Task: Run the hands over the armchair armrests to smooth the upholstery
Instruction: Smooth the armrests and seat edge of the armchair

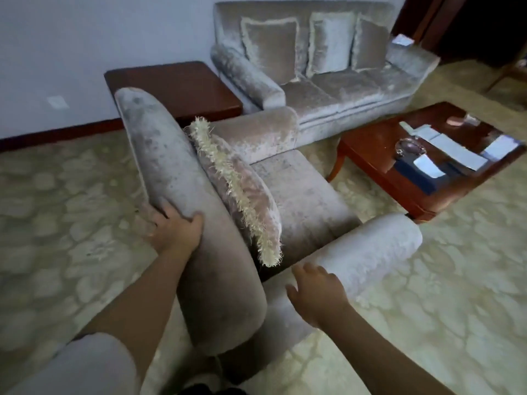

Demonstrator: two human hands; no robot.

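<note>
A grey velvet armchair (299, 195) is seen from behind its backrest (171, 166). The near armrest (376, 246) lies at the right and the far armrest (256, 129) beyond the seat. My left hand (174, 232) rests against the outer side of the backrest, its thumb lying over the top edge. At the rear end of the near armrest is my right hand (316, 292), fingers spread and relaxed, fingertips at the fabric and holding nothing. A fringed cushion (242, 192) leans against the inside of the backrest.
A matching sofa (328, 89) with three cushions stands against the far wall. A dark wooden side table (176, 86) is behind the armchair. At the right, a low wooden coffee table (427, 166) carries papers and a glass dish. Patterned carpet (442, 295) surrounds the chair.
</note>
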